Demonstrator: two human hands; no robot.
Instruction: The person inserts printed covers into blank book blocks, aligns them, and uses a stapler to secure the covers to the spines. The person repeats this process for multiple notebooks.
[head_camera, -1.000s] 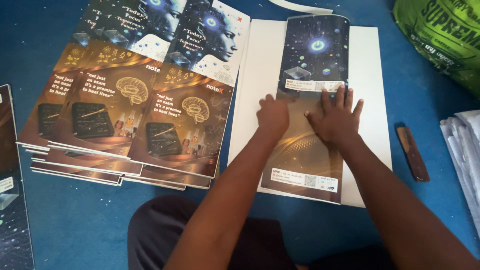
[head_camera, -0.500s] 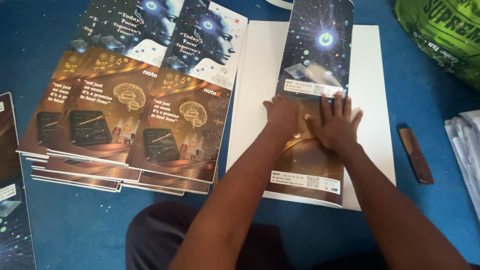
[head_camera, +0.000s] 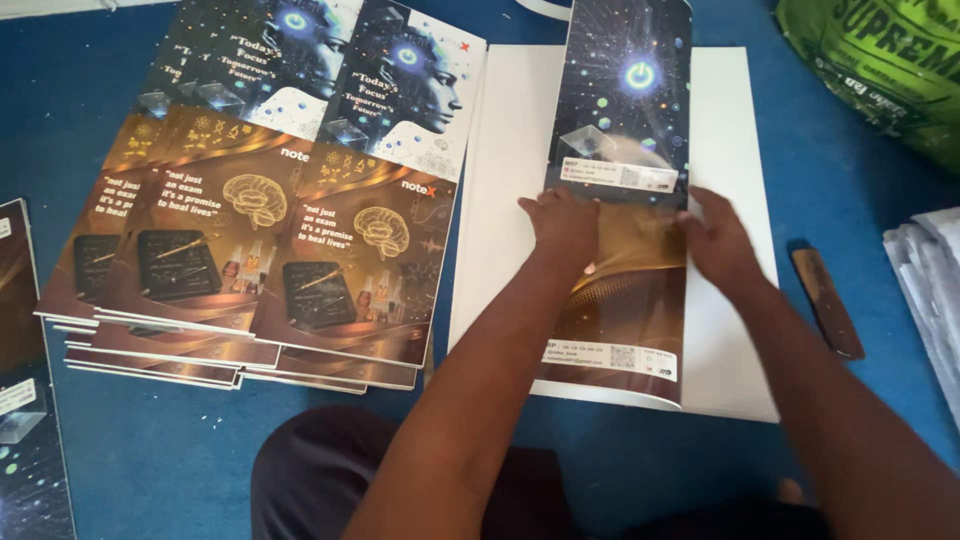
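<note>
**Both hands laid flat, palms down**

Both bare forearms are stretched forward from the lower edge of the view and are angled slightly toward each other. The left hand (head_camera: 563, 226) is held palm down, with the fingers kept together and pointed forward and the knuckles raised a little. The right hand (head_camera: 718, 240) is set just beside it, a small gap being left between them; it is likewise turned palm down, its fingers spread flat. Nothing is gripped by either hand.
</note>
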